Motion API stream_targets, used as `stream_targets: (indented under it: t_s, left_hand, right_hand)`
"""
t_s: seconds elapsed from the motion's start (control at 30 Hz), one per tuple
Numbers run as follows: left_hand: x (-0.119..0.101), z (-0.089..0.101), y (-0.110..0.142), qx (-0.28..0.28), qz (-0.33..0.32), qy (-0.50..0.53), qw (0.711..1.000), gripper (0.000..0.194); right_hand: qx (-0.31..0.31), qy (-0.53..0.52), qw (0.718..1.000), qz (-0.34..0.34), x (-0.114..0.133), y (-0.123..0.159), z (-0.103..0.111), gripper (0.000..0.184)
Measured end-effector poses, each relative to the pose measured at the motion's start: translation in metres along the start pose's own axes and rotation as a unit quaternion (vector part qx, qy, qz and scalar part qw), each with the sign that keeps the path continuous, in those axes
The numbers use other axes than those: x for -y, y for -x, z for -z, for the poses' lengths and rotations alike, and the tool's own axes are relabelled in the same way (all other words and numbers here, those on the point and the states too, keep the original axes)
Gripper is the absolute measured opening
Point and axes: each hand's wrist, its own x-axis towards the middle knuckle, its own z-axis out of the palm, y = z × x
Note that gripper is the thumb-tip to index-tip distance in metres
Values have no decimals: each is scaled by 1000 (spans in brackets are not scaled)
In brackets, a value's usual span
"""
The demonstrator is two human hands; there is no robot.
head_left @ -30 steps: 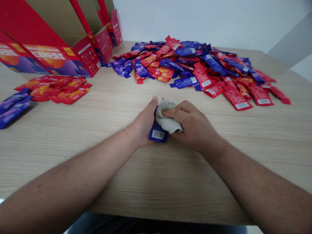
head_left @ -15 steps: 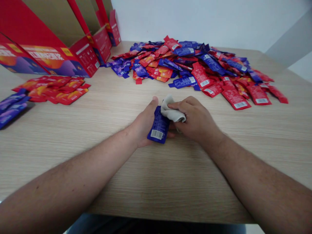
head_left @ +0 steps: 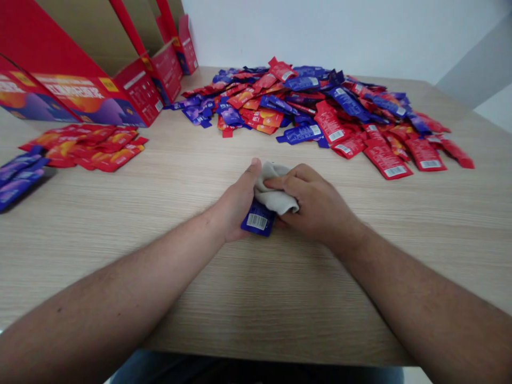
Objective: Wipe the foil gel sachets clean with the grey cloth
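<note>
A dark blue sachet (head_left: 259, 220), barcode side up, lies in my left hand (head_left: 239, 200), whose thumb points away along its left edge. My right hand (head_left: 314, 200) is closed on a crumpled light grey cloth (head_left: 275, 186) and presses it over the upper part of the sachet. Only the lower end with the white barcode stays uncovered. Most of my left fingers are hidden beneath the sachet and behind the right hand.
Across the back of the table (head_left: 256, 298) spreads a heap of red and blue sachets (head_left: 296, 98). At left lie red sachets (head_left: 88, 146) and a few blue sachets (head_left: 20, 176). Open red cartons (head_left: 100, 96) stand behind them, near a white wall (head_left: 320, 32).
My right hand has slid the cloth left and slightly toward me, so it now covers more of the sachet. My left hand has stayed nearly still.
</note>
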Motion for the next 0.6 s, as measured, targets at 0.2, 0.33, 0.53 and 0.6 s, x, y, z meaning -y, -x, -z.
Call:
stream_targets:
  t_s: [0.2,0.33,0.53,0.6]
  left_hand:
    - [2,2,0,-4,-6,4,1000,64]
    - [1,1,0,-3,1,-10,1000,68]
    - [0,-1,0,-7,8,8,1000,66]
    - [1,-2,-1,-8,-4,16,1000,65]
  right_hand:
    - [-10,2,1000,-7,0,0,0,46]
    - [-10,-1,1000,-7,-2,-1,0,45]
    - [13,-19,999,24,1,0,4,41]
    - [42,-34,997,61,4,1,5,40]
